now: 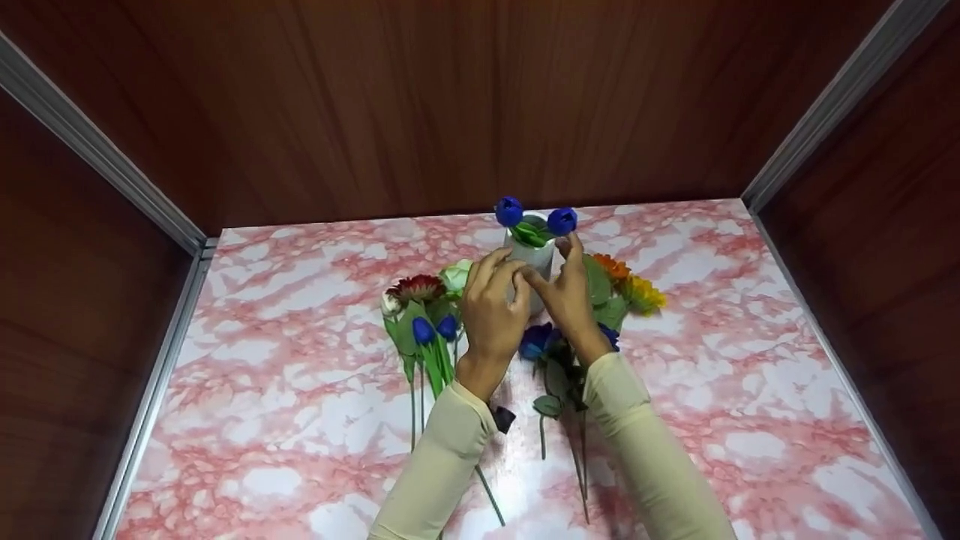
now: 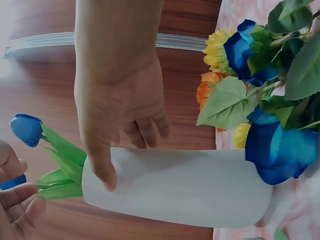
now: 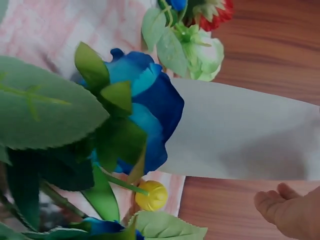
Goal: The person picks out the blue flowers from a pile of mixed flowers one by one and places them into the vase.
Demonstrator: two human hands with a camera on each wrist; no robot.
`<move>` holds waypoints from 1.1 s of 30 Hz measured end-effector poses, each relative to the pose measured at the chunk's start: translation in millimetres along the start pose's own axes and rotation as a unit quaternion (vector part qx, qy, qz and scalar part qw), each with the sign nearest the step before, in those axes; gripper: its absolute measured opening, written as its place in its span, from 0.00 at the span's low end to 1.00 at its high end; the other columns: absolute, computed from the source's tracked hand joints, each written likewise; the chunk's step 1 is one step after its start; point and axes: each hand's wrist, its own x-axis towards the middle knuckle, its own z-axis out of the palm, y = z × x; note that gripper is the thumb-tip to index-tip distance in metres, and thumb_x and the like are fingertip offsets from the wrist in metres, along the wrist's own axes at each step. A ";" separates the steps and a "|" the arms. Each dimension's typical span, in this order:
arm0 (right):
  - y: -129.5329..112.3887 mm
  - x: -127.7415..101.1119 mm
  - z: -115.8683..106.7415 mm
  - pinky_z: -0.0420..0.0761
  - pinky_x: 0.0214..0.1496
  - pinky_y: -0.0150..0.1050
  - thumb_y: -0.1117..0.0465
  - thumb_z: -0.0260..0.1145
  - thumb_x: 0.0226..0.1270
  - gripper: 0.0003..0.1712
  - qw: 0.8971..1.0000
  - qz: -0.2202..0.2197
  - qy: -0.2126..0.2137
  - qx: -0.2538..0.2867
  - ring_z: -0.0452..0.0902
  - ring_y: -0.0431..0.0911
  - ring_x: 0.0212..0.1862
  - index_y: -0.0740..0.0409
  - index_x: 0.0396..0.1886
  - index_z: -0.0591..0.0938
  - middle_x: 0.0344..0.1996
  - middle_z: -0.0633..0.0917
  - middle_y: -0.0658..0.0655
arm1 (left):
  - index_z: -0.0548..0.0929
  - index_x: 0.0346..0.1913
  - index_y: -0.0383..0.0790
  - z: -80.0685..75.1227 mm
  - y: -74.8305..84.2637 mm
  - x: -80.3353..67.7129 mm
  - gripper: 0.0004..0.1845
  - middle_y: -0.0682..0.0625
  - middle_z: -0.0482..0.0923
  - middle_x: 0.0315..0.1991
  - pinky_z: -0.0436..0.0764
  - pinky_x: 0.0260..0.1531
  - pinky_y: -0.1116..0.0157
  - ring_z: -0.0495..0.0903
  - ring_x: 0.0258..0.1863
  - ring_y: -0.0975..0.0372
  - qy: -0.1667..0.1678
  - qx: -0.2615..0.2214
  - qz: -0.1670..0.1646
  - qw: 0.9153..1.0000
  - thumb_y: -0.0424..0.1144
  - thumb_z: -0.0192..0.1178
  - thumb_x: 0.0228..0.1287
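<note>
From above, the left hand (image 1: 491, 311) curls round the white vase (image 1: 534, 259) standing mid-table (image 1: 300, 450); the right hand (image 1: 568, 296) lifts a finger to a blue tulip (image 1: 562, 220). The left wrist view shows thumb and fingers gripping the vase (image 2: 180, 185). In the right wrist view, only fingertips (image 3: 280, 207) show below the vase (image 3: 245, 135).

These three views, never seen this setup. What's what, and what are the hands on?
No machine here: a person with three cameras. The wide picture is from the head; the two close ones are from the wrists, turned sideways. A white vase with two blue tulips stands on a pink marbled table. The left hand touches the vase's side with thumb and fingers; the right hand is up at its rim, though its contact isn't clear. Loose fake flowers lie either side: a red one, blue roses, a sunflower.
</note>
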 end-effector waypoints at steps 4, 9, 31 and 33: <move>9.2 -9.8 -4.1 0.59 0.68 0.55 0.58 0.69 0.63 0.49 0.999 0.053 -0.010 0.002 0.56 0.57 0.70 0.60 0.75 0.50 0.67 0.63 0.70 | 0.87 0.34 0.36 -1.5 -1.6 -10.0 0.05 0.45 0.83 0.44 0.78 0.45 0.60 0.80 0.45 0.55 -0.006 0.004 -0.019 1.000 0.29 0.62 0.57; 5.5 -24.4 -8.3 0.62 0.66 0.56 0.65 0.64 0.65 0.45 0.998 0.067 -0.010 0.006 0.57 0.59 0.70 0.61 0.74 0.50 0.67 0.62 0.71 | 0.87 0.34 0.38 -2.1 -3.9 -25.2 0.05 0.46 0.83 0.43 0.78 0.45 0.59 0.80 0.44 0.55 -0.020 0.009 -0.041 0.999 0.28 0.63 0.55; 27.5 -94.5 -18.5 0.79 0.50 0.47 0.72 0.63 0.61 0.31 0.996 0.091 -0.012 -0.019 0.79 0.61 0.51 0.73 0.64 0.68 0.56 0.76 0.73 | 0.85 0.35 0.40 5.6 0.6 -120.9 0.07 0.50 0.83 0.34 0.78 0.36 0.62 0.81 0.36 0.57 -0.151 0.028 -0.144 0.978 0.30 0.66 0.50; 30.3 -100.2 -18.4 0.79 0.51 0.47 0.72 0.63 0.60 0.29 0.995 0.100 -0.010 -0.025 0.79 0.61 0.51 0.74 0.62 0.69 0.55 0.76 0.73 | 0.85 0.35 0.39 7.1 2.2 -129.8 0.07 0.49 0.82 0.33 0.78 0.36 0.62 0.81 0.35 0.58 -0.167 0.021 -0.157 0.973 0.30 0.66 0.50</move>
